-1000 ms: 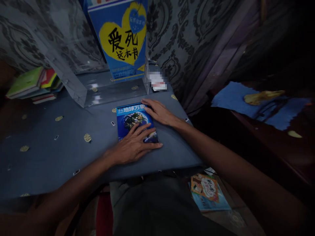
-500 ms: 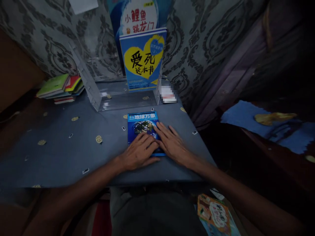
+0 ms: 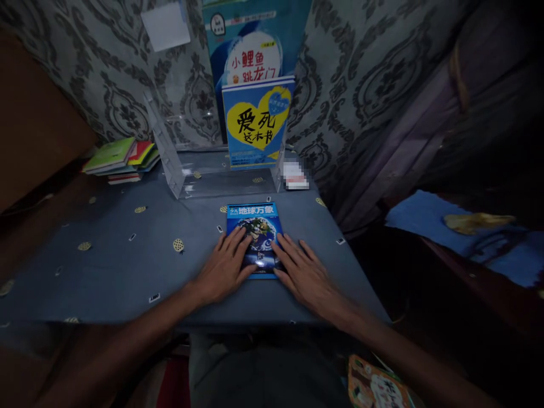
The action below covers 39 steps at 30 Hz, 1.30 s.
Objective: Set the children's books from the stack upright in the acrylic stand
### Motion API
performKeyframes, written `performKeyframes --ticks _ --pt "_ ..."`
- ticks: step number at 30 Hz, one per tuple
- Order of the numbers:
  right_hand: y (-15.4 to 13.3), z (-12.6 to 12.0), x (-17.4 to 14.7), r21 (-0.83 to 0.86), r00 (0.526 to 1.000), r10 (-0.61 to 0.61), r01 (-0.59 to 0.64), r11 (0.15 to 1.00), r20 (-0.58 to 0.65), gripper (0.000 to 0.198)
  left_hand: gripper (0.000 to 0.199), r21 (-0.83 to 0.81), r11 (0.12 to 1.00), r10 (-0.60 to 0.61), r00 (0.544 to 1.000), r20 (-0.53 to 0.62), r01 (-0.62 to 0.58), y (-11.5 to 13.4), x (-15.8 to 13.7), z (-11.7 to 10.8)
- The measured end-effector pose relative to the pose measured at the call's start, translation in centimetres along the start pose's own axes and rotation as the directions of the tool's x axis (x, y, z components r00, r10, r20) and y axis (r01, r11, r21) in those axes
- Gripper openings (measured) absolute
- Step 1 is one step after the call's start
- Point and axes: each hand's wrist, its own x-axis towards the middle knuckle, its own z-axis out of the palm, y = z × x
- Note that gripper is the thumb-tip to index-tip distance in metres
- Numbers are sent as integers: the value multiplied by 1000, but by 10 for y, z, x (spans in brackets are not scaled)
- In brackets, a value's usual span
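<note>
A blue book [image 3: 259, 258] with a globe on its cover lies flat on the cloth-covered table in front of me. Against its left side rests my left hand [image 3: 225, 262], fingers stretched out and tips on the cover. My right hand [image 3: 304, 269] lies over the book's right edge, fingers spread, with fingertips on the cover. Neither hand grips the book. Behind it stands a clear acrylic rack [image 3: 229, 184], holding a blue book with a yellow heart [image 3: 257, 124] in front of a larger teal picture book [image 3: 255, 42].
A stack of books [image 3: 121, 158] sits at the table's back left. A small white card, partly blurred out [image 3: 296, 175], lies right of the rack. Beyond the table's right edge is a blue cloth [image 3: 425, 221]. An orange book [image 3: 376, 385] is low at the right, below the table.
My left hand has moved left, from across the book's lower cover to its left side, uncovering more of the globe. My right hand stays at the right edge. The camera view has shifted upward.
</note>
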Motion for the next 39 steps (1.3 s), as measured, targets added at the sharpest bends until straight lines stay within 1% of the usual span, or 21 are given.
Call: performKeyframes --ticks 2,3,5,7,9,11,14,17,20,22,25,28,31,35,37,39 --pt "-8 -3 2 18 1000 -8 8 1000 -21 52 63 -12 999 -44 999 28 44 -10 -9 -6" --pt "-15 -5 4 30 999 -31 32 999 -28 51 62 -21 998 -52 998 42 53 -15 -13 -9" --pt "-35 -8 9 66 992 -124 126 990 -32 49 59 -41 998 -44 997 71 47 -22 -18 -13" --pt "-58 -9 15 113 970 -242 244 963 -27 50 56 -56 998 -21 995 94 26 -26 -21 -16" --pt "-74 -9 17 134 966 -255 257 957 -38 55 55 -61 998 -7 994 107 13 -26 -21 -17" --pt "-77 -6 14 140 963 -266 269 953 -44 60 55 -54 998 -15 994 112 21 -26 -20 -16" --pt "-57 -2 -2 130 967 -249 254 958 -58 68 55 -38 999 -32 993 116 37 -23 -19 -16" --pt "-29 -4 -22 125 982 -167 177 976 -85 75 54 -34 999 -38 993 112 42 -21 -19 -17" --pt "-8 -13 -31 142 993 -93 103 985 -75 74 54 -52 996 -66 994 91 71 -21 -18 -19" --pt "-1 -18 -26 171 997 -63 69 983 -39 69 52 -69 993 -92 993 77 98 -23 -13 -21" --pt "6 -20 -6 218 1000 -3 -3 976 29 60 41 -80 984 -153 986 65 158 -27 1 -22" --pt "14 -14 24 241 997 51 -66 968 65 56 32 -83 972 -215 976 40 218 -33 20 -18" --pt "26 -5 59 243 993 73 -93 965 89 56 31 -88 967 -240 971 19 240 -41 36 -12" --pt "42 4 101 213 987 131 -148 966 92 52 29 -87 962 -259 966 6 259 -49 47 -8" --pt "48 7 114 206 984 156 -170 964 84 51 29 -99 959 -266 964 9 266 -51 50 -8" --pt "52 11 119 213 986 154 -164 963 66 51 30 -125 954 -275 961 6 274 -52 51 -9"
